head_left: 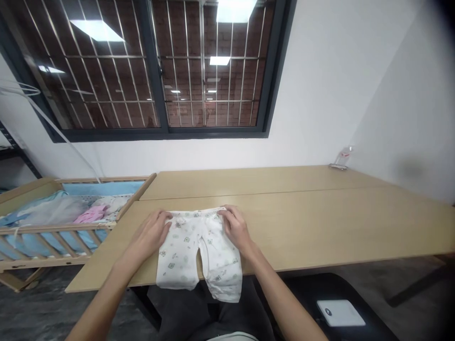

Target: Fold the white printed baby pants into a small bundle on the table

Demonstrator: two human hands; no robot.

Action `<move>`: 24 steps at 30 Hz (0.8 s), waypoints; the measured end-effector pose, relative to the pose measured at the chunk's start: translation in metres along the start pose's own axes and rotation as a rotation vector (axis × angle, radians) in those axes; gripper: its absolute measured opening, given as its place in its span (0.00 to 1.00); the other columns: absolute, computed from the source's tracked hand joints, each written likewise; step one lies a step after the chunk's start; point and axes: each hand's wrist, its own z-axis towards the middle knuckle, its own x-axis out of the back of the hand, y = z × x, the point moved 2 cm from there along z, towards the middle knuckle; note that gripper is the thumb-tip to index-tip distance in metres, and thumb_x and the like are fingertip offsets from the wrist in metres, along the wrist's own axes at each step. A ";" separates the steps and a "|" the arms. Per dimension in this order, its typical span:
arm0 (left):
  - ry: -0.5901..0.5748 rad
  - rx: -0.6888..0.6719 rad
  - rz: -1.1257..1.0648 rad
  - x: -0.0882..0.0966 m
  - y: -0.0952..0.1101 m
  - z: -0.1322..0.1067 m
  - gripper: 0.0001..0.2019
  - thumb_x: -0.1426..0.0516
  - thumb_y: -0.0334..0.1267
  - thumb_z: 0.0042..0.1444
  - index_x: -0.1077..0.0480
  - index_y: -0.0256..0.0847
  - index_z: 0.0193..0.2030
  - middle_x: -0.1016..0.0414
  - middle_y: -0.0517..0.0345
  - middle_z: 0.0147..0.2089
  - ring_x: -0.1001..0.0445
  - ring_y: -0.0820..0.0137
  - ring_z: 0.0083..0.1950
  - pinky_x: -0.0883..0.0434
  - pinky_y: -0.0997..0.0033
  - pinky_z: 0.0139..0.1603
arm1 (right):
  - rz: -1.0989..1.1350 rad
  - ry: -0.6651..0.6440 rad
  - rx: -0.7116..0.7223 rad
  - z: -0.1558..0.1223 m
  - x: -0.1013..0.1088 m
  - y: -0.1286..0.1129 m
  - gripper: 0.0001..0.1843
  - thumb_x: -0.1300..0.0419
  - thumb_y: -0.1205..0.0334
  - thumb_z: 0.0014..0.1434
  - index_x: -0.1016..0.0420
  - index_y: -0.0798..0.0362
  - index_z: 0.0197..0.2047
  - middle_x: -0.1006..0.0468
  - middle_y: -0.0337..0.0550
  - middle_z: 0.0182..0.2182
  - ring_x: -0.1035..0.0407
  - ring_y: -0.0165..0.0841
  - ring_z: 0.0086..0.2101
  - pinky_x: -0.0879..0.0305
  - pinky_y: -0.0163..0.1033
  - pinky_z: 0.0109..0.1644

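A pair of small white baby pants (183,251) with a pale green and brown print lies spread on the wooden table (302,222), its legs hanging over the front edge. My left hand (153,232) grips the waistband's left corner, thumb and fingers closed on the cloth. At the opposite corner, my right hand (237,229) pinches the waistband too. Between the hands the waistband runs nearly straight. The two legs point toward me, with a narrow gap between them.
A wooden crib (57,227) with blue lining, holding a pink cloth (91,214) and other bedding, stands at the left. A clear bottle (344,156) is at the table's back right. On a black chair (316,289) lies a white phone-like device (341,313). A barred window (159,71) is ahead.
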 end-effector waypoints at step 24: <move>-0.343 0.181 0.056 -0.172 0.005 0.013 0.37 0.63 0.58 0.69 0.45 0.31 0.73 0.44 0.38 0.75 0.46 0.54 0.76 0.43 0.52 0.70 | -0.081 -0.642 -0.225 -0.035 -0.060 0.110 0.19 0.50 0.71 0.65 0.19 0.52 0.49 0.19 0.49 0.52 0.26 0.38 0.52 0.34 0.42 0.61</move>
